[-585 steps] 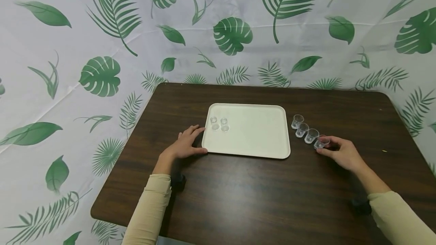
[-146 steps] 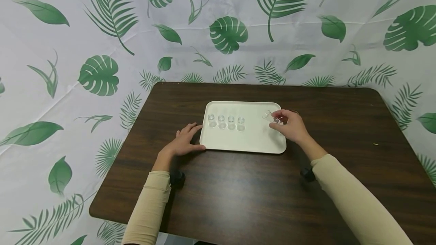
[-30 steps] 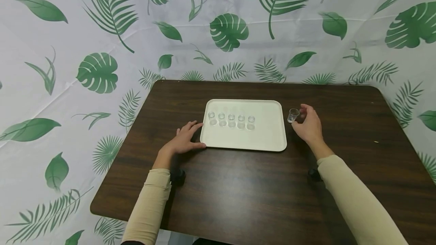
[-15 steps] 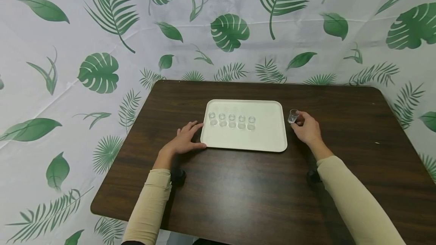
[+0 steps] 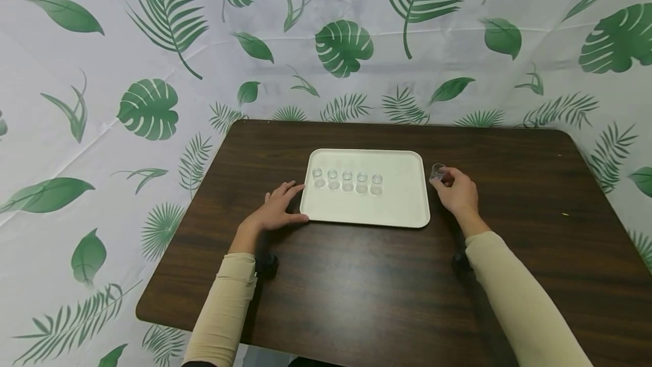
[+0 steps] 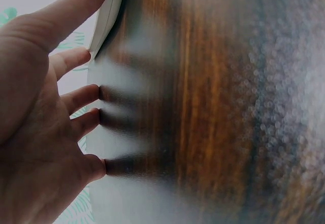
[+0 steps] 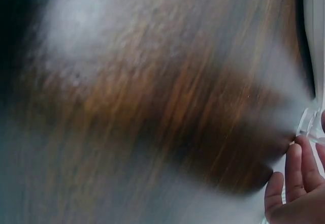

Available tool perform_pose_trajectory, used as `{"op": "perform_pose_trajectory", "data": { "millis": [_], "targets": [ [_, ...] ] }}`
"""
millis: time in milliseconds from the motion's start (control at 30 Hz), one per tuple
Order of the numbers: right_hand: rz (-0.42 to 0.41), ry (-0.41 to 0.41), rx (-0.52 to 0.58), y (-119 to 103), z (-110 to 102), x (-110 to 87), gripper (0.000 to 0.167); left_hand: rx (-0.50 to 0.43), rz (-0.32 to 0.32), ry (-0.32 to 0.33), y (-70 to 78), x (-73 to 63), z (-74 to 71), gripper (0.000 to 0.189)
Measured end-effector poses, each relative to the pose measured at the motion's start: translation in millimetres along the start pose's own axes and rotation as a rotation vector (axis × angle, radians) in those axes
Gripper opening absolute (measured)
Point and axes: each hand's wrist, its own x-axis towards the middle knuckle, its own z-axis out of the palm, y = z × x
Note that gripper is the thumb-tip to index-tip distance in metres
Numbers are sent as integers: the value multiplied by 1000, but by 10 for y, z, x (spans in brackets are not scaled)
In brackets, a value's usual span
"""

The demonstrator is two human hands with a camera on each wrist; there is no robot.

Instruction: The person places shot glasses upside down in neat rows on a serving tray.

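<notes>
My right hand [image 5: 457,192] pinches a small clear shot glass [image 5: 437,171] just off the tray's right edge. In the right wrist view that glass [image 7: 306,121] shows at the far right, beside the fingertips. On the cream tray [image 5: 367,211], several more clear shot glasses [image 5: 347,181] stand in a row across the left and middle; they appear upside down, wide rims on the tray. My left hand [image 5: 275,208] rests at the tray's left edge with fingers spread, thumb by the near corner. The left wrist view shows its fingertips on the table and the thumb along the tray rim.
The dark wood table [image 5: 356,287] lies under everything. A white cloth with green leaves [image 5: 344,48] hangs behind its far edge. A tiny yellow speck [image 5: 565,214] lies on the table at right.
Over the longer span, the shot glasses from the right of the table have come into a growing row on the tray. In the last second, my right fingers have closed on another. The left hand stays.
</notes>
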Motion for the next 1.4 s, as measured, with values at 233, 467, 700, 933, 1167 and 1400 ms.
{"op": "perform_pose_trajectory", "data": {
  "millis": [233,467,700,933,1167,1400],
  "targets": [
    [-26,1,22,-3,0,-13,40,2,-11,-6,-16,-27,-5,91],
    [-28,-4,35,-18,-92,-7,40,0,2,-2,0,-18,-18,91],
    [-43,17,73,-49,-195,67,43,6,-2,-2,-13,6,-10,91],
    [-74,83,95,-129,-249,119,44,-4,-6,-3,-25,11,-4,91],
    [-153,73,62,-202,-243,120,36,-5,3,-8,-20,-2,-12,91],
    [-188,-19,43,-318,-166,69,37,-5,9,-11,2,2,-18,91]
  ]
}}
